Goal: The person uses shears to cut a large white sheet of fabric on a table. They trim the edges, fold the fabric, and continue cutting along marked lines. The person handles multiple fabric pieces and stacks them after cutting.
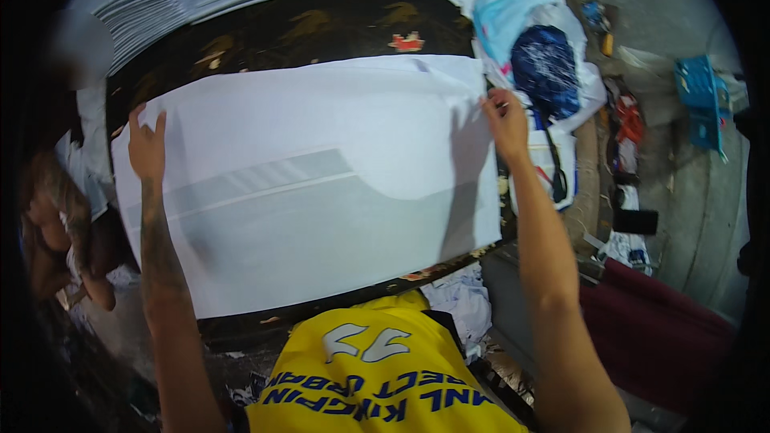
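A wide white fabric panel [305, 128] with a pale grey printed band and curved shape lies spread over a dark patterned table cover. At its far left corner is my left hand [147, 147], thumb and forefinger stretched apart and nothing held between them. My right hand [508, 124] is at the far right edge, its fingers bent and pinched together on the panel's border. Slight creases run along the panel near the right hand, and arm shadows fall across it.
Stacked white sheets [144, 16] lie at the far left of the dark table cover [321, 20]. Plastic bags with a dark blue bundle [547, 72] sit beyond my right hand. A blue plastic crate [699, 100] stands farther right. Another person's arm [68, 200] is at the left.
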A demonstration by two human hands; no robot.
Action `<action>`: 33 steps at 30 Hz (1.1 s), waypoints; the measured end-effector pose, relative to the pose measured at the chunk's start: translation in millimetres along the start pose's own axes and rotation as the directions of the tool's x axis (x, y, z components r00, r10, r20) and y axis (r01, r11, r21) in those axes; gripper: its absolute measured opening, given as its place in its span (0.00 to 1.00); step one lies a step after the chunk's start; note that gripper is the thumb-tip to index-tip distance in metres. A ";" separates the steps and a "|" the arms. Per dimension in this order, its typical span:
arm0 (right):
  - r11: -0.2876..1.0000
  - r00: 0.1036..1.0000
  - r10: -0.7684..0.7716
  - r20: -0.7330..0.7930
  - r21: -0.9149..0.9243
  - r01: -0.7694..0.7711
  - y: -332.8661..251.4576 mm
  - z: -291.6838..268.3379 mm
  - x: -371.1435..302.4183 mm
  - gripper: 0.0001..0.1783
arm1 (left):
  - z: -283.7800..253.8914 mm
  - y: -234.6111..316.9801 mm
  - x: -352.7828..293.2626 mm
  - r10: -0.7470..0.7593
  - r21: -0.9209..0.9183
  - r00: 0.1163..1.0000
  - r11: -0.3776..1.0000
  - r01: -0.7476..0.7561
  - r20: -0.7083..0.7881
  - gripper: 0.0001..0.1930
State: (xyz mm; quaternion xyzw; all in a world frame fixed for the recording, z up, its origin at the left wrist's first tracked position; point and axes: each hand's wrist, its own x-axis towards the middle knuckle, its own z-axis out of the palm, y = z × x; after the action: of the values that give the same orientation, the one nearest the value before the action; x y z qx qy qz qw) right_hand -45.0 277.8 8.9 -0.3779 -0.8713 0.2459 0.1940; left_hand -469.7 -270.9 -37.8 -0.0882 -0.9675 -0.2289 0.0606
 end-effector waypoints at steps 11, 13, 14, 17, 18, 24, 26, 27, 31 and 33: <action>0.831 0.802 0.554 0.222 -0.210 -0.516 46.7 -98.2 -259.0 0.19 | 29.4 240.9 -387.7 0.785 -0.612 0.473 0.613 -0.500 0.400 0.26; 0.848 0.818 0.518 0.251 -0.277 -0.452 49.0 -93.5 -267.4 0.23 | 18.0 278.7 -408.4 0.884 -0.676 0.169 0.446 -0.586 0.437 0.23; 0.868 0.838 0.484 0.252 -0.261 -0.423 49.5 -90.7 -269.4 0.19 | 13.3 294.7 -409.8 0.881 -0.692 0.030 0.391 -0.607 0.472 0.22; 0.930 0.908 0.357 0.218 0.004 -0.366 54.8 -88.8 -269.2 0.17 | 22.2 331.8 -380.5 0.756 -0.467 0.460 0.651 -0.598 0.465 0.22; 0.880 0.882 0.395 0.257 0.169 -0.443 58.8 -89.2 -267.1 0.17 | 30.3 338.2 -365.2 0.627 -0.388 0.608 0.779 -0.493 0.487 0.22; 0.962 0.855 0.273 0.440 -0.125 -0.243 92.1 -99.7 -252.6 0.20 | 58.2 288.3 -352.0 0.590 -0.238 0.780 0.804 -0.545 0.208 0.29; 0.966 0.867 0.246 0.433 -0.033 -0.258 97.6 -105.9 -252.7 0.16 | 34.9 216.2 -353.5 0.392 -0.090 0.906 0.920 -0.382 0.159 0.33; 0.962 0.884 0.222 0.412 0.055 -0.268 98.6 -107.2 -253.1 0.17 | 16.8 170.8 -354.5 0.278 -0.007 0.954 0.960 -0.279 0.109 0.34; 0.930 0.846 0.273 0.458 0.101 -0.355 99.5 -111.3 -249.6 0.16 | -72.2 -39.6 -347.9 -0.285 0.254 0.954 0.919 0.300 -0.095 0.38; 0.922 0.856 0.275 0.438 0.130 -0.364 100.0 -111.9 -246.4 0.16 | -110.7 -133.4 -343.4 -0.448 0.219 0.858 0.837 0.501 -0.252 0.37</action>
State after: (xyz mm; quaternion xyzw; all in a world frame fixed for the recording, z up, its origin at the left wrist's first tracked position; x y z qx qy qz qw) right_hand 227.4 183.0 3.8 -0.4351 -0.7864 0.4385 0.0009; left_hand -152.1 -487.5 -51.3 0.1871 -0.9708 -0.1066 0.1054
